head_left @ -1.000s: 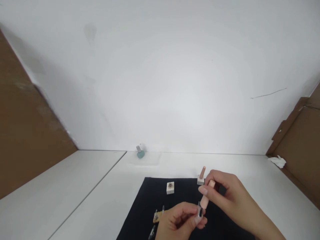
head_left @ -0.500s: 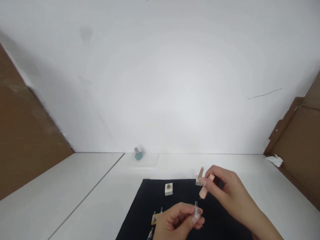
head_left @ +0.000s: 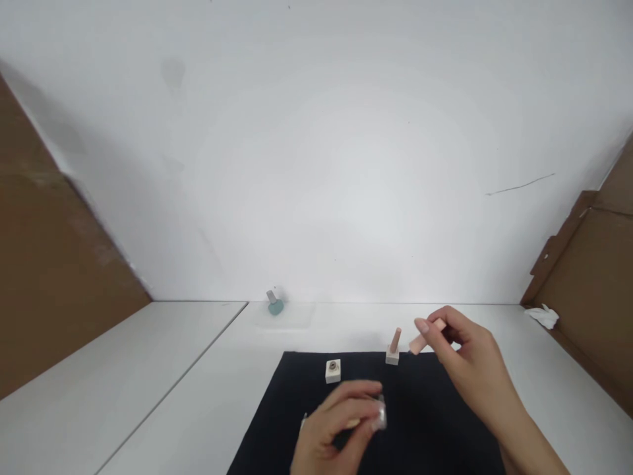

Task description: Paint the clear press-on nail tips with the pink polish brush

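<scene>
My right hand is closed around a peach nail polish cap, its dark brush tip pointing down and left. In my left hand, the thumb and fingers pinch a small clear nail tip, blurred by motion. A squat white nail polish bottle stands uncapped on the black mat, beyond my left hand. Beside my right hand, at the mat's far edge, is another pale bottle with a tall pink cap. Part of a further clear piece shows behind my left hand.
A teal bottle with a grey cap stands near the back wall on the white table. Crumpled white tissue lies by the right brown cardboard side. Another brown panel borders the left.
My right hand has moved up and right with the cap, away from the nail tip. My left hand has turned and shifted slightly left, covering most of the yellowish holder behind it.
</scene>
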Action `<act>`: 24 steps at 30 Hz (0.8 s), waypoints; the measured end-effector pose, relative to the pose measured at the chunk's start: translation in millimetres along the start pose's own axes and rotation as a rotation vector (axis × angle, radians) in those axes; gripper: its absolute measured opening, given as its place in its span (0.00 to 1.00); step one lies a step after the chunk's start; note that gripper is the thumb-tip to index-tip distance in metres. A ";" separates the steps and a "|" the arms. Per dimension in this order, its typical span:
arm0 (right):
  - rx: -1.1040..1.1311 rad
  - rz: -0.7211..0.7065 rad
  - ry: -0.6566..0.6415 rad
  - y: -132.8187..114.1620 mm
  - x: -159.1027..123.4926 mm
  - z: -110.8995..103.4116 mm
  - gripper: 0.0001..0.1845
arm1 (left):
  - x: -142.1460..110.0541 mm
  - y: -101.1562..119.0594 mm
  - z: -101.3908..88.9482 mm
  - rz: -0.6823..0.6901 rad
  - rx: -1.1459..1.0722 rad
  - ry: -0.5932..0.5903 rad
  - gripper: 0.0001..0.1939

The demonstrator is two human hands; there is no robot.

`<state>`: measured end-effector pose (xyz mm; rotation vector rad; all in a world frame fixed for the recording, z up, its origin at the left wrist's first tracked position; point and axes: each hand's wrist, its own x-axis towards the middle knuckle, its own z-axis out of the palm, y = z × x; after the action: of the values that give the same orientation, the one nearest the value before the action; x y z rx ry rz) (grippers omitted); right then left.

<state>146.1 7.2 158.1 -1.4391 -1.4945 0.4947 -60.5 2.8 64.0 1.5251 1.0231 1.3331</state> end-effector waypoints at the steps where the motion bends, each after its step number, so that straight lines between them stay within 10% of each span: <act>1: 0.010 -0.005 0.044 -2.2 -0.5 -3.1 0.21 | 3.3 0.2 -6.1 0.009 0.036 0.049 0.06; 10: 0.002 -0.047 0.202 -17.8 -9.9 -15.2 0.18 | 9.6 6.2 -24.1 -0.304 0.100 -0.106 0.07; 24: 0.022 -0.087 0.216 -22.6 -16.2 -32.8 0.20 | -1.7 -40.4 6.0 0.013 0.858 -0.107 0.10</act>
<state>158.8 -23.3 185.8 -1.3586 -1.3680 0.2915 -56.6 13.2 24.7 2.1828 1.6291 0.8192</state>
